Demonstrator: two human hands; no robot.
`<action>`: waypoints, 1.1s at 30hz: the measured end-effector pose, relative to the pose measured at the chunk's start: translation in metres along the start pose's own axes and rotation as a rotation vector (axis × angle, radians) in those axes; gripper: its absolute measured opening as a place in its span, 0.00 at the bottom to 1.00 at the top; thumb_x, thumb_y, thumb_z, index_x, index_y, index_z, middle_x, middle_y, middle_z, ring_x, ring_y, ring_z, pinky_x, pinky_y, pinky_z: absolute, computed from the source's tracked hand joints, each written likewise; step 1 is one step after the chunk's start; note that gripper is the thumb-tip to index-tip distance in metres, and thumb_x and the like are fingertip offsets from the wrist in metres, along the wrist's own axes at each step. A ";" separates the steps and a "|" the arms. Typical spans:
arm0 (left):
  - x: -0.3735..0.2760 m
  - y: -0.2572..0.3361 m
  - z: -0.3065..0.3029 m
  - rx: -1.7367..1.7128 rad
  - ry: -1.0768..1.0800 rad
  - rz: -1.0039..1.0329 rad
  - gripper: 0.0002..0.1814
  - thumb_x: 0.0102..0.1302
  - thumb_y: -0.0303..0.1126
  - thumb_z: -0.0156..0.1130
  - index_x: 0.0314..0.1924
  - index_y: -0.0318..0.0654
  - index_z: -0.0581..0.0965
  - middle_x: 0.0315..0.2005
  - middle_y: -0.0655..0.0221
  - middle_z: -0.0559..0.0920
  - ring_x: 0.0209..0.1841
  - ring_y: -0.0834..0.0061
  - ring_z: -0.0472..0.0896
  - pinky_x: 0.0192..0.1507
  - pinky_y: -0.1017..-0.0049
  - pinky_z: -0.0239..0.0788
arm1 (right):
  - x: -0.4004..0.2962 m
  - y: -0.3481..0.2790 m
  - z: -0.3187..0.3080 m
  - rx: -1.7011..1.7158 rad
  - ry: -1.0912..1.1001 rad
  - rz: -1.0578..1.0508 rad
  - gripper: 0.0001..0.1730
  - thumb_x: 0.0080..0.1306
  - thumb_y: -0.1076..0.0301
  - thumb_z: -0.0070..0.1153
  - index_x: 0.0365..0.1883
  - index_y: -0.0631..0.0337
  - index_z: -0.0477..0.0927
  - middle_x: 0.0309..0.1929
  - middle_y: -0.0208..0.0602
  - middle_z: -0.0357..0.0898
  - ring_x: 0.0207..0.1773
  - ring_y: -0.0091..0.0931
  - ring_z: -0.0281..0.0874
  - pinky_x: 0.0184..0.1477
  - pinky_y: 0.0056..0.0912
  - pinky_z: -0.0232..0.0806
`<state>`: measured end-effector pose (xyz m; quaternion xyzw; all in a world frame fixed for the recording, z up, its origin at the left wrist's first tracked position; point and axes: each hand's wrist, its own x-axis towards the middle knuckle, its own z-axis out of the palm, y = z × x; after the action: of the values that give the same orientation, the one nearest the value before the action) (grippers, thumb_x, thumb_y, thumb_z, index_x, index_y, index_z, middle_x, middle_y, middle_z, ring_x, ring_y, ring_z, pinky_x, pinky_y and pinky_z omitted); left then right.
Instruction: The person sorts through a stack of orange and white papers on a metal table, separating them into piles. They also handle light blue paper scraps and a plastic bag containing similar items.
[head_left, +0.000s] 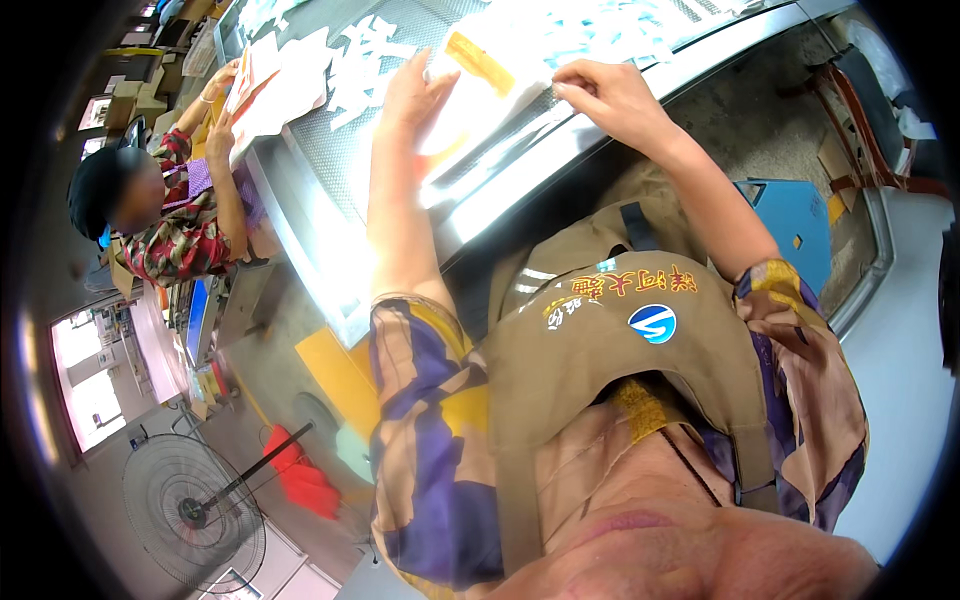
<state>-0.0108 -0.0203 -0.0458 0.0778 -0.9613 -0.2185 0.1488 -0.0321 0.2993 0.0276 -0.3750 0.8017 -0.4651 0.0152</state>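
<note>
A bright white sheet or packet (491, 101) with a yellow-orange band (480, 64) lies before me on a perforated metal worktable (334, 169). At its left side is my left hand (409, 90), thumb and index finger spread apart; glare blurs where they meet the sheet. My right hand (619, 97) is at the sheet's right edge with its fingers curled and thumb close to the index finger. Whether it pinches the edge cannot be made out. An orange-red patch (442, 157) shows near the lower end of the sheet, beside my left forearm.
White cut pieces (367, 67) and pale blue-white pieces (600, 34) are spread on the table. At left, a co-worker (180, 202) holds printed sheets (255, 86). A blue plastic stool (791, 225), a chair (862, 112) and a standing fan (193, 512) are around me.
</note>
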 end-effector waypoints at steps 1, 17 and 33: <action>0.000 0.004 -0.011 0.098 0.039 0.041 0.27 0.64 0.46 0.64 0.55 0.34 0.77 0.51 0.53 0.80 0.54 0.57 0.78 0.57 0.64 0.68 | 0.012 0.000 0.008 -0.108 0.038 -0.078 0.15 0.65 0.60 0.56 0.39 0.64 0.83 0.31 0.39 0.84 0.32 0.31 0.82 0.37 0.29 0.72; -0.026 0.044 0.012 -1.052 -0.152 -0.461 0.23 0.69 0.50 0.61 0.30 0.34 0.76 0.18 0.71 0.76 0.16 0.83 0.71 0.17 0.84 0.60 | 0.041 -0.020 0.088 -0.850 -0.014 -0.187 0.08 0.56 0.66 0.59 0.32 0.60 0.82 0.37 0.42 0.78 0.35 0.35 0.82 0.33 0.33 0.76; -0.029 0.027 -0.005 -1.118 -0.244 -0.371 0.15 0.65 0.37 0.65 0.30 0.29 0.78 0.17 0.67 0.77 0.15 0.78 0.74 0.16 0.79 0.62 | 0.090 -0.013 0.110 -0.367 -0.174 0.029 0.23 0.67 0.55 0.48 0.27 0.67 0.82 0.23 0.51 0.81 0.30 0.43 0.81 0.39 0.44 0.73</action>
<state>0.0158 0.0084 -0.0370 0.1284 -0.6814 -0.7204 0.0151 -0.0484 0.1595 0.0046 -0.3986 0.8740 -0.2769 0.0228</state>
